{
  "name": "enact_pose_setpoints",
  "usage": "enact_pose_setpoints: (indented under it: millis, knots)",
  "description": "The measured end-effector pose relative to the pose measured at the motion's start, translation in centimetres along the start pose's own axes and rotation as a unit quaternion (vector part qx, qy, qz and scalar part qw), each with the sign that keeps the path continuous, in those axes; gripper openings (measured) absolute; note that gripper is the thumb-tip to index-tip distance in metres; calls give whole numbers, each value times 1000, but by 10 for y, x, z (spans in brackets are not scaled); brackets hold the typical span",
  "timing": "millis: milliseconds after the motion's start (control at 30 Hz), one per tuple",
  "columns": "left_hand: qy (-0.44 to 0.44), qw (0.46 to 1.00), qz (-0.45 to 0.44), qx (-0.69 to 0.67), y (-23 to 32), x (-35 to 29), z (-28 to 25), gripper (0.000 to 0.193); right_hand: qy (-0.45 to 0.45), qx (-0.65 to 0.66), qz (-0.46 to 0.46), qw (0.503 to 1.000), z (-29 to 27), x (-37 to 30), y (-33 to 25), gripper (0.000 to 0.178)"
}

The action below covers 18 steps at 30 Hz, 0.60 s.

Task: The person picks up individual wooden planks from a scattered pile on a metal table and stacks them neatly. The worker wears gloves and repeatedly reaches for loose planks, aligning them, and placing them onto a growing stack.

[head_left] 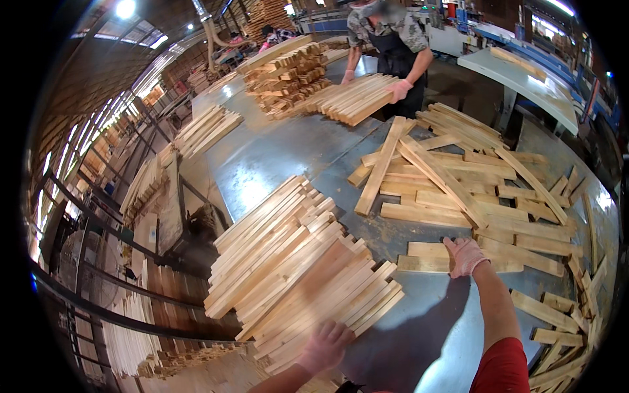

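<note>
My right hand (466, 256), in a pale pink glove, is curled over a pair of light wooden slats (422, 263) on the metal table. Its fingers reach across their upper faces, and the undersides are hidden. In a similar glove, my left hand (326, 345) rests at the near edge of a broad stack of slats (301, 262), fingers laid out against the wood. That stack lies slanted, its slats side by side with uneven ends. Beyond my right hand spreads a loose heap of slats (452, 177), crossing at many angles.
Across the metal table (255, 173) a co-worker (390, 52) in a dark apron holds a row of slats (357, 98). A tall slat pile (282, 78) stands beside them. Black metal rails (111, 223) run along the left. Short pieces (557, 321) lie scattered at the right.
</note>
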<state>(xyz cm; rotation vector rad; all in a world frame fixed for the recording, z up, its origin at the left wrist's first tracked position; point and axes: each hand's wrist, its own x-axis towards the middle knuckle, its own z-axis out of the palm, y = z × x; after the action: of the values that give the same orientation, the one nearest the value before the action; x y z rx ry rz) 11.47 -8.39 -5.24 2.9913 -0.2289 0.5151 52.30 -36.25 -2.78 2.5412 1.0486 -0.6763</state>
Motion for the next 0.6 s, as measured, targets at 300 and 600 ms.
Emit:
enact_pose_setpoints:
  millis: [300,600]
  knots:
    - [-60,998,9,-12,-6,-6,-8,35,210,342,14,916,-22,-122,-1,114]
    - [-130,946,-13,-295,53,6,-52,61,157,964,-102,187,83,-202,-113,62]
